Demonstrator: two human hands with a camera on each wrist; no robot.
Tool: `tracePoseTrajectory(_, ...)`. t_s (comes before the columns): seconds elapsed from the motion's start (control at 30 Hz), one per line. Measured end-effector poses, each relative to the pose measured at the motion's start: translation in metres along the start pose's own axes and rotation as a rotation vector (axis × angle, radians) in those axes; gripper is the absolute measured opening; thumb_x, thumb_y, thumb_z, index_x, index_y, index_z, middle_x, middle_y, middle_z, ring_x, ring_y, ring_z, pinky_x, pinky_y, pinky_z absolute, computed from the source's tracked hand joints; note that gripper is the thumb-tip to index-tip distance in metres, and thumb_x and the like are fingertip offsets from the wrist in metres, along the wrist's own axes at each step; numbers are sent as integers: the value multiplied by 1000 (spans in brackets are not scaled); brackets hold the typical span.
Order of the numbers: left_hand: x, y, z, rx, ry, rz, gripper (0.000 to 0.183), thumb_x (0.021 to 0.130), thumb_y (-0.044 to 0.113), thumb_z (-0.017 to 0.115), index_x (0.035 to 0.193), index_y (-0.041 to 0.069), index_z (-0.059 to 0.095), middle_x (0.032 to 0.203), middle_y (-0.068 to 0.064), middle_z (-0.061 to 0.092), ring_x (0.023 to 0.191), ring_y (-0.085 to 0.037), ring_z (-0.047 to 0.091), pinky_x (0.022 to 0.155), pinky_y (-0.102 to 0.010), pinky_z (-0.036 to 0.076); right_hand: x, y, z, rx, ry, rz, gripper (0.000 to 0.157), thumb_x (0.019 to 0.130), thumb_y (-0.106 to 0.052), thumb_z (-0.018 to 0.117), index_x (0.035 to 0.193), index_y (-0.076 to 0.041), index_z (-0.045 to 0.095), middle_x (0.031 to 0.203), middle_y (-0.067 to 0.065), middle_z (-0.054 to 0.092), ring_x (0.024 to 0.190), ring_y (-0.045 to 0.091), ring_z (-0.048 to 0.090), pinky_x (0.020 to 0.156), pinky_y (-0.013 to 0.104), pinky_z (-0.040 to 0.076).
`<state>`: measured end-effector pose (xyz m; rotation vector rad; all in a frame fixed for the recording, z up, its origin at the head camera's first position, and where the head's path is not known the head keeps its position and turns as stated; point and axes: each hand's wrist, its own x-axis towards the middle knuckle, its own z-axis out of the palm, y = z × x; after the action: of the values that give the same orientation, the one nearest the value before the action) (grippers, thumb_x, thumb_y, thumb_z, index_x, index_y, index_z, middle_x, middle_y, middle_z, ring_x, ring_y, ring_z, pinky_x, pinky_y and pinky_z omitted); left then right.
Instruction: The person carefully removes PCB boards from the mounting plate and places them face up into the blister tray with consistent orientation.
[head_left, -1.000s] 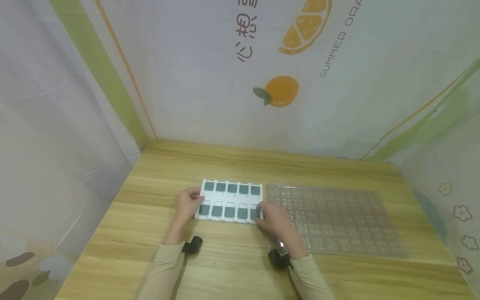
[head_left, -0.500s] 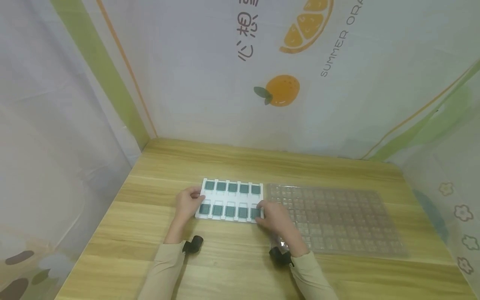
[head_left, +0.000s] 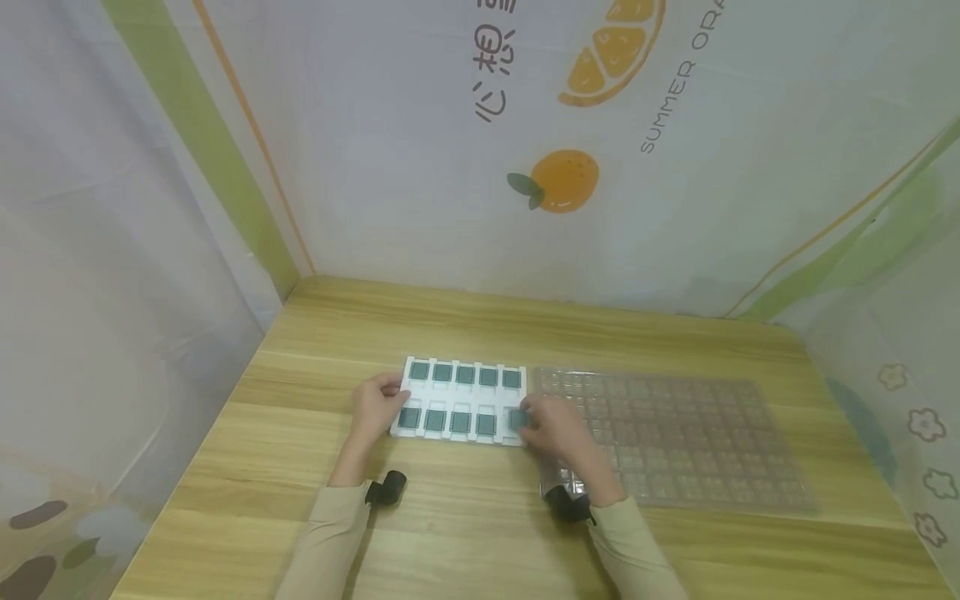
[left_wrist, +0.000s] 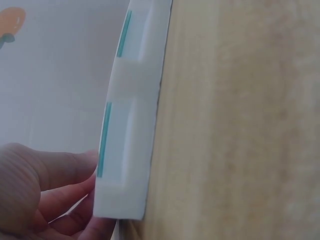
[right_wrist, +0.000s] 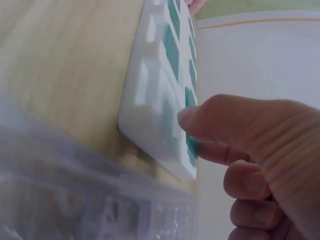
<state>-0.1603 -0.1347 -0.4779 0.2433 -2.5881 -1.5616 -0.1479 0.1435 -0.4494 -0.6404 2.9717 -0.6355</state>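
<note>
A white tray [head_left: 453, 397] holds two rows of thin green square chips [head_left: 460, 422], which look like small circuit boards. My left hand [head_left: 375, 408] grips the tray's left end, and in the left wrist view the thumb [left_wrist: 82, 165] presses against its edge with the fingers curled below. At the lower right pocket my right hand [head_left: 557, 427] pinches one green chip [right_wrist: 190, 99] between thumb and index finger. That chip stands raised and shifted out of its pocket, close over the tray. The other right fingers are curled in, partly hiding the chip.
Right of the white tray lies a large clear plastic tray [head_left: 697, 437] with many small compartments, partly under my right forearm. Both lie on a wooden table [head_left: 442, 533]. A printed white curtain [head_left: 420, 183] hangs along the table's back edge. Each wrist carries a black camera [head_left: 386, 488].
The right hand has moved slightly right, lifting the lower right chip out of its pocket and shifting it rightward. The left hand and white tray stay in place.
</note>
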Motion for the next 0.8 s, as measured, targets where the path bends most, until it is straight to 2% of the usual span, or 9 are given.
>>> tracePoseTrajectory(0.17,1,0,1,3,0,0,30,81,-5,65,110,-13,61,100,-28,64,90,-36,62,79,-42,55,2,8,-4,-23,5,2,26,74,-15,76,94,-3,65,70,0,61,63,14,54,56,26,48)
tracePoseTrajectory(0.3,1,-1,1,4,2,4,30,80,-5,65,109,-13,61,100,-29,63,90,-37,62,79,-42,55,5,14,-10,8,-13,26,24,75,-12,76,94,-5,64,78,4,64,69,16,58,60,27,51)
tracePoseTrajectory(0.53,1,-2,1,-3,2,2,30,80,-5,65,109,-13,61,101,-29,63,90,-37,62,80,-43,54,12,25,-26,-9,5,23,26,75,-11,75,97,-2,65,81,7,66,61,13,55,52,23,47)
tracePoseTrajectory(0.8,1,-1,1,2,0,5,30,80,-6,65,109,-14,61,100,-29,63,90,-37,62,80,-43,54,18,40,-39,7,-46,73,31,78,-12,73,104,2,63,90,12,67,66,17,57,58,29,51)
